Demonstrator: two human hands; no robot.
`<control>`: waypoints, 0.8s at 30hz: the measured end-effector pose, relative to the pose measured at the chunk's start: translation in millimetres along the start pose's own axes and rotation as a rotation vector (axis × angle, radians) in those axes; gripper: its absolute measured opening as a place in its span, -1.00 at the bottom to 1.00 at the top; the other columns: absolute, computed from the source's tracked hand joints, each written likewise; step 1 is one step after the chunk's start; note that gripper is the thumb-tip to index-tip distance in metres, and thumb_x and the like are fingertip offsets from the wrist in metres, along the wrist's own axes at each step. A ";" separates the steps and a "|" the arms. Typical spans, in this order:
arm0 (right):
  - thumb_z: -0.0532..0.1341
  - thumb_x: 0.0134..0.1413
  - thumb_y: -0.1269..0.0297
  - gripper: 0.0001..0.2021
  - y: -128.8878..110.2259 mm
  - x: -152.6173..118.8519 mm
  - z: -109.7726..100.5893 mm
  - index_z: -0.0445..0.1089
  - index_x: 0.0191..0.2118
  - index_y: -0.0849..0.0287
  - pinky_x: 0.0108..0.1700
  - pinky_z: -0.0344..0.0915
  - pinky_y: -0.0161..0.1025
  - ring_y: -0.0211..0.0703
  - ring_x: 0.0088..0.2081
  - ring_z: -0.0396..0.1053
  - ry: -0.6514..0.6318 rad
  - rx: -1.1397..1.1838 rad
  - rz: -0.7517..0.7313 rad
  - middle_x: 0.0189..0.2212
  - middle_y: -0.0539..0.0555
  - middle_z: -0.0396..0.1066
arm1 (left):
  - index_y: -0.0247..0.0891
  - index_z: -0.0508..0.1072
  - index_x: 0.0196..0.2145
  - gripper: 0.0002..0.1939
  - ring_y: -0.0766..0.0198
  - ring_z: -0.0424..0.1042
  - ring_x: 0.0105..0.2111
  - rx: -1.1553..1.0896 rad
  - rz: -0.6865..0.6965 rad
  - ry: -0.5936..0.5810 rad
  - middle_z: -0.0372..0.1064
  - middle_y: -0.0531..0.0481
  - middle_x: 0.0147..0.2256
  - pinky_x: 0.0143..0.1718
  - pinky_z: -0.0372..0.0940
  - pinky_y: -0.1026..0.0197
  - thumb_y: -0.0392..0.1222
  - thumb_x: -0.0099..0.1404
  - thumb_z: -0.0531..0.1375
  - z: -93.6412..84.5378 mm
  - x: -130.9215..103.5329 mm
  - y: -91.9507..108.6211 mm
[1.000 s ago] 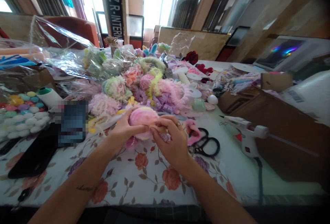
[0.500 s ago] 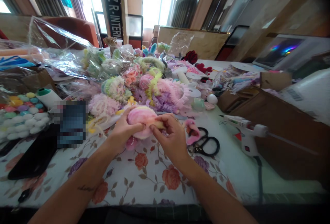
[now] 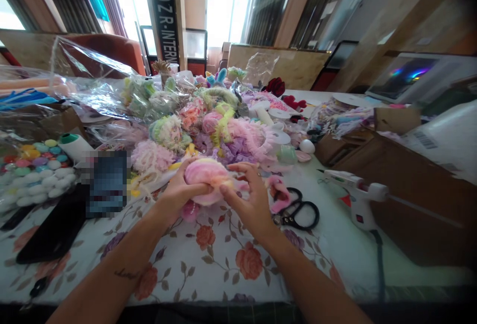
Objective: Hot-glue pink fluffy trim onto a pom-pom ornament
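My left hand [image 3: 182, 187] is closed around the left side of a fluffy pink and pale yellow ball [image 3: 205, 171], its thumb lying across the front. At the ball's right edge is my right hand [image 3: 250, 197], with thumb and fingers spread apart; the thumb tip is close against the fuzz. Below the ball hangs a small pink fuzzy piece with beads [image 3: 190, 211]. To the right, a curled pink fuzzy strip [image 3: 280, 195] lies against black-handled scissors [image 3: 303, 214]. Beyond my hands sits a pink frilly trim [image 3: 257, 137].
A white glue gun [image 3: 356, 195] rests by a cardboard box [image 3: 417, 200] on the right. Pompoms in a bag [image 3: 40, 177], a black phone-like slab [image 3: 55, 229] and a blurred-out screen [image 3: 108, 182] are on the left. Plastic-wrapped yarn pieces [image 3: 167, 132] heap up behind.
My right fingers have let go of the yellowish end they pinched and spread apart. My left hand keeps the ball in about the same place. The view has tilted up slightly.
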State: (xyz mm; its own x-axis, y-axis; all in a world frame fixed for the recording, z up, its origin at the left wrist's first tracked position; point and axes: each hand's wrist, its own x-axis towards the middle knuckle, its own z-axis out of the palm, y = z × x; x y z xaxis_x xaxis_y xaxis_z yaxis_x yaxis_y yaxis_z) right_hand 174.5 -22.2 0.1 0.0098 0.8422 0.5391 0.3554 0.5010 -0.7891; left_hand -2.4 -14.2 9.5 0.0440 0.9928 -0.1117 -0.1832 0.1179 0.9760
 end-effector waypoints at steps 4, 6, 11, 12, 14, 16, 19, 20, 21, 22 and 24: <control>0.35 0.05 0.05 -0.50 3.3 1.3 2.3 0.38 0.09 0.11 0.10 0.37 -0.03 0.09 0.10 0.40 -0.141 0.051 0.087 0.09 0.19 0.43 | -0.22 0.34 0.16 -0.15 0.15 0.48 -0.28 0.003 -0.006 0.002 0.49 -0.06 -0.22 -0.30 0.39 0.23 -0.28 -0.13 0.44 0.8 -1.8 0.7; 0.34 0.05 0.02 -0.47 3.1 0.7 4.0 0.39 0.10 0.16 0.03 0.42 -0.04 0.08 0.02 0.46 -0.187 0.069 0.149 0.04 0.21 0.48 | -0.22 0.36 0.13 -0.17 0.19 0.46 -0.31 0.014 -0.007 0.007 0.49 -0.04 -0.23 -0.33 0.39 0.25 -0.29 -0.15 0.45 1.4 -2.5 1.2; 0.36 0.02 0.02 -0.43 3.5 -1.6 5.0 0.41 0.11 0.22 -0.02 0.46 -0.05 0.11 -0.03 0.50 -0.164 0.064 0.155 0.00 0.23 0.53 | -0.23 0.36 0.12 -0.18 0.20 0.46 -0.32 -0.011 -0.009 -0.008 0.48 -0.04 -0.24 -0.33 0.40 0.25 -0.30 -0.14 0.45 1.1 -2.2 2.6; 0.37 0.01 0.02 -0.44 4.0 -1.8 4.7 0.43 0.09 0.21 0.01 0.45 -0.03 0.12 -0.01 0.49 -0.149 0.060 0.145 0.01 0.23 0.53 | -0.22 0.35 0.13 -0.17 0.19 0.47 -0.31 -0.016 -0.016 -0.019 0.48 -0.04 -0.23 -0.32 0.40 0.25 -0.30 -0.14 0.46 0.4 -2.0 2.8; 0.38 0.00 0.02 -0.45 5.0 -1.9 4.0 0.44 0.07 0.21 0.07 0.43 -0.01 0.13 0.03 0.49 -0.129 0.061 0.142 0.02 0.23 0.53 | -0.20 0.34 0.15 -0.14 0.17 0.48 -0.27 -0.028 -0.033 -0.048 0.49 -0.05 -0.20 -0.30 0.41 0.24 -0.29 -0.14 0.47 -1.1 -1.6 3.3; 0.38 0.00 0.01 -0.46 5.2 -1.6 3.4 0.45 0.07 0.20 0.09 0.42 0.00 0.14 0.04 0.49 -0.122 0.077 0.156 0.03 0.23 0.53 | -0.19 0.33 0.17 -0.13 0.15 0.48 -0.22 -0.054 -0.032 -0.083 0.49 -0.06 -0.16 -0.25 0.42 0.23 -0.29 -0.13 0.47 -2.5 -1.5 3.7; 0.37 0.02 0.03 -0.47 4.6 -1.7 3.7 0.46 0.07 0.20 0.10 0.42 -0.01 0.13 0.04 0.49 -0.126 0.094 0.163 0.02 0.22 0.53 | -0.21 0.34 0.15 -0.17 0.15 0.48 -0.22 -0.068 -0.017 -0.110 0.48 -0.06 -0.17 -0.26 0.43 0.22 -0.29 -0.10 0.46 -3.2 -2.1 3.9; 0.37 0.02 0.05 -0.48 4.6 -2.0 4.2 0.46 0.07 0.20 0.10 0.42 0.00 0.13 0.04 0.49 -0.127 0.092 0.159 0.02 0.22 0.53 | -0.22 0.34 0.14 -0.18 0.15 0.48 -0.24 -0.062 -0.018 -0.109 0.48 -0.06 -0.19 -0.28 0.43 0.22 -0.30 -0.10 0.45 -3.0 -2.3 3.8; 0.36 0.02 0.07 -0.49 4.8 -2.5 4.8 0.46 0.07 0.20 0.12 0.41 0.00 0.13 0.04 0.49 -0.126 0.088 0.152 0.03 0.22 0.53 | -0.23 0.34 0.14 -0.19 0.16 0.48 -0.26 -0.054 -0.020 -0.101 0.47 -0.06 -0.20 -0.30 0.42 0.23 -0.31 -0.10 0.45 -2.8 -2.5 3.7; 0.36 0.03 0.09 -0.51 5.2 -3.1 5.5 0.45 0.07 0.19 0.13 0.40 0.01 0.13 0.04 0.49 -0.124 0.083 0.143 0.03 0.22 0.53 | -0.23 0.34 0.13 -0.19 0.18 0.48 -0.29 -0.047 -0.023 -0.090 0.47 -0.05 -0.21 -0.33 0.41 0.24 -0.32 -0.11 0.44 -2.4 -2.7 3.6; 0.35 0.03 0.14 -0.54 6.6 -4.6 7.1 0.45 0.06 0.18 0.12 0.40 0.01 0.12 0.03 0.49 -0.115 0.073 0.119 0.02 0.20 0.53 | -0.22 0.34 0.13 -0.20 0.22 0.46 -0.33 -0.044 -0.026 -0.074 0.47 -0.04 -0.23 -0.37 0.40 0.26 -0.34 -0.11 0.43 -1.8 -2.7 3.1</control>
State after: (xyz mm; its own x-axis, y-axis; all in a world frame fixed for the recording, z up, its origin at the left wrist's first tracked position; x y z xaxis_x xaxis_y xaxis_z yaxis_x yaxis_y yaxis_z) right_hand 170.2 -21.4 -9.6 -0.0605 0.9117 0.4065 0.2891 0.4058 -0.8671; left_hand -4.8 -16.5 12.5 0.1214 0.9851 -0.1216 -0.2239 0.1465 0.9635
